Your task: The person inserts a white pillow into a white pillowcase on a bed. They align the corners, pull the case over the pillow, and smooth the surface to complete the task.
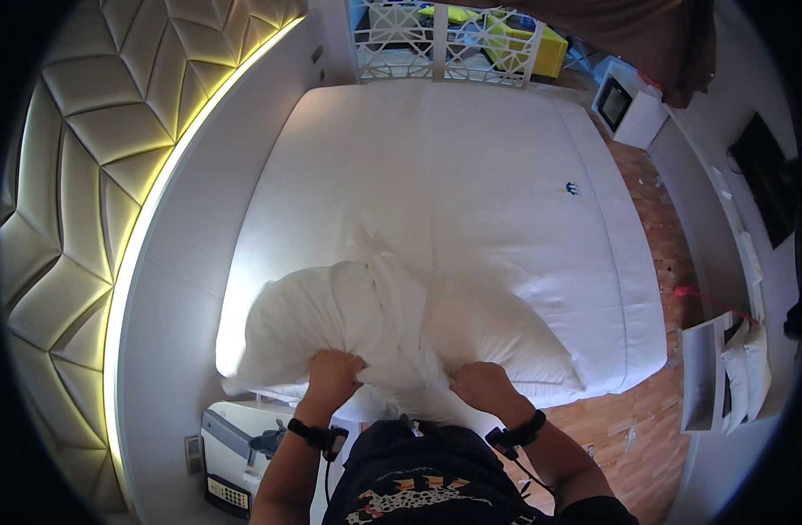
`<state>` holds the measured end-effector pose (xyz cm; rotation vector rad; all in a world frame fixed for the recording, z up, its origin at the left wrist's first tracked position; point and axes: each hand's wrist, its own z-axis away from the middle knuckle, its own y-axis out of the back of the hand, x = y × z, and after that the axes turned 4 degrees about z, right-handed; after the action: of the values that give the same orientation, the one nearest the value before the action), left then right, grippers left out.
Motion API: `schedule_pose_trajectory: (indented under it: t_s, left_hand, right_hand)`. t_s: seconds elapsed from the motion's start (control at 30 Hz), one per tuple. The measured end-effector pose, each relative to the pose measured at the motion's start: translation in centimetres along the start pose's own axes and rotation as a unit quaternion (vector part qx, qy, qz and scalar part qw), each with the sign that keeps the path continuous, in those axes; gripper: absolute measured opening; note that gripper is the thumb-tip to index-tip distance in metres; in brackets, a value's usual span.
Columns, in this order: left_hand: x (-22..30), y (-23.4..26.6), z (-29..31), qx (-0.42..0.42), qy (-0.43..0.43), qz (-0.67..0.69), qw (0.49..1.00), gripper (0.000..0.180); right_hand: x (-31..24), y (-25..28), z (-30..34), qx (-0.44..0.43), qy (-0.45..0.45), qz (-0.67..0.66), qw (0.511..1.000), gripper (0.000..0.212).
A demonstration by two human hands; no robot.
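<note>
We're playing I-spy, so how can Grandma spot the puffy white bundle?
Find the big white bed. At its near edge, the left hand and right hand grip the puffy white bundle, rumpled and bulging, unlike the flat bed beyond.

A yellow-white light strip (115,324) glows along the padded wall (90,83), and the left edge of the bed (506,157) glares nearly white. The pillow (300,306) blurs at its top; fisheye distortion curves the room toward dark corners.
</note>
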<state>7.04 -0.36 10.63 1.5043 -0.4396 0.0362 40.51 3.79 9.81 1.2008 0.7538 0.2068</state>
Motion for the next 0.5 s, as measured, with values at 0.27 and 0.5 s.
schedule_pose_trajectory:
  t_s: [0.27,0.5]
  left_hand:
    - [1.3,-1.6,5.5,-0.041,0.086,0.165,0.982,0.026]
    - [5.1,1.7,-2.3,0.187,0.151,0.263,0.934,0.022]
  right_hand:
    - [-5.4,2.0,-6.7,0.151,-0.006,-0.136,0.979,0.040]
    - [-6.3,-2.1,-10.7,0.046,-0.006,-0.108,0.993,0.043]
